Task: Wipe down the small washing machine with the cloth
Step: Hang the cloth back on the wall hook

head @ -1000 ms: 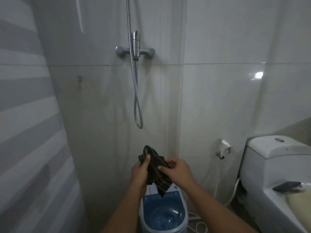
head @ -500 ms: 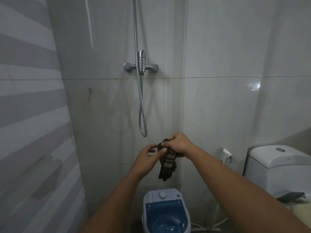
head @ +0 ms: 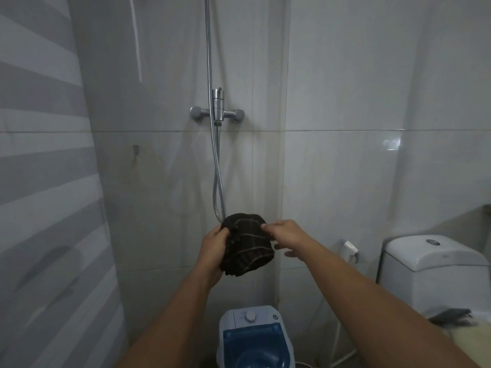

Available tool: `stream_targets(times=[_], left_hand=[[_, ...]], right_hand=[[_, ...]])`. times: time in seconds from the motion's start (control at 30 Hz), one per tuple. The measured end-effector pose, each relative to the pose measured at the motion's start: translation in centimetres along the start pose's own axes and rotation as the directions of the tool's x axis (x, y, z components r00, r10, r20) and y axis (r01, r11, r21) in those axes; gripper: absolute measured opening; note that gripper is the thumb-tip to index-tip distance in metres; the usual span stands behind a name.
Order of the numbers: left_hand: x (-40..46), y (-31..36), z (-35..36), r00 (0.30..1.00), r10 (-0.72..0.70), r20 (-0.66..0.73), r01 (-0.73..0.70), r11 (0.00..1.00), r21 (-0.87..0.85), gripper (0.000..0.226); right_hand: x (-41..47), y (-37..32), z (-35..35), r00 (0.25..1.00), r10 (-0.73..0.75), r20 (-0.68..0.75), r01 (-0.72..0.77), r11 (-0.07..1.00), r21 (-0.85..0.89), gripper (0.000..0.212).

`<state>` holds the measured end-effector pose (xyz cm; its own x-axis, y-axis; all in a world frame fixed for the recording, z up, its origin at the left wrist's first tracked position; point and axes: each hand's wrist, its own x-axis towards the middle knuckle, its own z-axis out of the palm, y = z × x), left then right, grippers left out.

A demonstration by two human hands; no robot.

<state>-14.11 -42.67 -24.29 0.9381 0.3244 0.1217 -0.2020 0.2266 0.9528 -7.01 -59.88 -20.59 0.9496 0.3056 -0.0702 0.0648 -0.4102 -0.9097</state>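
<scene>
Washing machine [head: 255, 338] sits low at bottom centre on the floor by the tiled wall [head: 345, 181]; white body, blue translucent lid, white knob on the top panel. Lower part cut off by frame edge.

Cloth [head: 248, 244] is dark with thin light stripes, bunched up, held in the air well above the machine, not touching it. It sits in front of the bottom loop of the shower hose [head: 218, 181], which hangs from the metal tap [head: 218, 112] on the wall.

Left hand [head: 214, 252]: fingers curled around the cloth's left side, clamped on it from beside and below.

Right hand [head: 287, 235]: thumb and forefinger pinch the cloth's upper right edge; remaining fingers spread loose, off the fabric.

Both forearms bare, reaching up from the bottom of frame.

Toilet [head: 435, 264] at right, white cistern with a button on top. Small white sprayer [head: 349, 247] mounted on the wall between cloth and toilet. Striped wall on the left.
</scene>
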Motion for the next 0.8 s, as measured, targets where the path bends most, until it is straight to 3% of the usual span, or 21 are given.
stream_targets(times=[0.1,0.17,0.27,0.37,0.47,0.53,0.7,0.8], left_hand=[[0.2,0.3,0.3,1.0,0.029,0.012,-0.029,1.0,-0.01,0.025],[0.3,0.3,0.4,0.999,0.034,-0.006,-0.034,0.999,0.024,0.023],[0.1,0.3,0.4,0.999,0.053,-0.012,-0.052,0.997,0.05,0.021],[0.0,0.5,0.4,0.996,0.079,-0.029,-0.078,0.996,0.032,0.022],[0.4,0.6,0.1,0.992,0.092,-0.086,-0.088,0.995,0.049,0.023],[0.7,0.6,-0.2,0.988,0.101,-0.12,-0.089,0.99,0.107,0.024],[0.4,0.3,-0.7,0.982,0.122,-0.141,-0.087,0.97,0.229,0.024],[-0.3,0.4,-1.3,0.997,0.066,-0.042,-0.056,0.978,0.2,0.023]], right_hand=[[-0.2,0.2,0.1,0.996,0.069,0.063,-0.078,0.986,0.147,0.031],[0.3,0.1,0.5,1.0,-0.02,-0.006,0.021,0.981,0.195,0.018],[0.5,-0.6,1.1,0.986,-0.113,-0.121,0.132,0.978,0.16,0.021],[0.3,-1.0,1.3,0.998,-0.057,-0.024,0.061,0.968,0.243,0.032],[0.1,-1.4,1.1,0.994,-0.008,0.109,-0.009,0.988,0.156,0.043],[0.1,-1.7,1.0,0.993,-0.003,0.12,-0.01,0.994,0.11,0.04],[0.6,-3.0,0.8,0.991,-0.12,0.062,0.114,0.989,0.099,0.031],[0.6,-4.2,1.0,0.978,-0.187,0.093,0.168,0.969,0.184,0.025]])
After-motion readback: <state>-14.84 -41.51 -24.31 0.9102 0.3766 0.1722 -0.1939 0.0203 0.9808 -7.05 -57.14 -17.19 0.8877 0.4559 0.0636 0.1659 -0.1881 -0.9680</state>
